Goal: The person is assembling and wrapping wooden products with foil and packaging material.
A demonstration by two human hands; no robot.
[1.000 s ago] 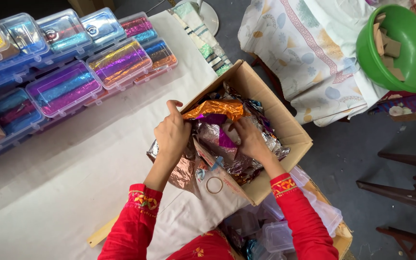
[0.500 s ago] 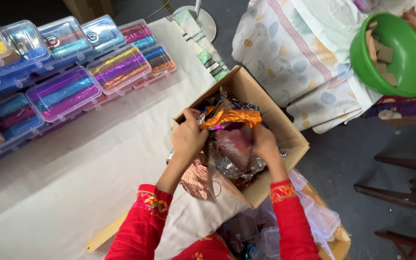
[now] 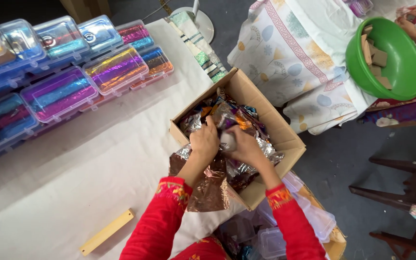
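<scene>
While both red sleeves [image 3: 169, 221] enter from the bottom centre of the frame, the left hand [image 3: 204, 140] and right hand [image 3: 244, 146] are buried together in the foil sheets [image 3: 217, 163] at frame centre. Left hand: fingers curled down, clenched on crumpled foil. Right hand: closed around a small pale lump of foil or wrap; can't tell exactly what it is.

Foil sits in the open cardboard box [image 3: 278, 132], centre frame. A copper-coloured sheet [image 3: 208, 190] spills over the near box edge onto the white table cover [image 3: 73, 183].

Progress, my read: sorting is mid-way at best. Box looks well stocked with mixed colours, nothing lifted clear yet.

Lower left: a yellow wooden strip [image 3: 106, 232] lies flat on the cover, untouched. Bottom right: empty clear tubs [image 3: 290, 226] under the box.

Upper left: rows of lidded clear plastic boxes [image 3: 116, 67] already loaded with colour-sorted foil, lids shut.

Upper right: another person's hand [image 3: 412, 21] beside a green bowl [image 3: 386, 58] holding cardboard pieces.
</scene>
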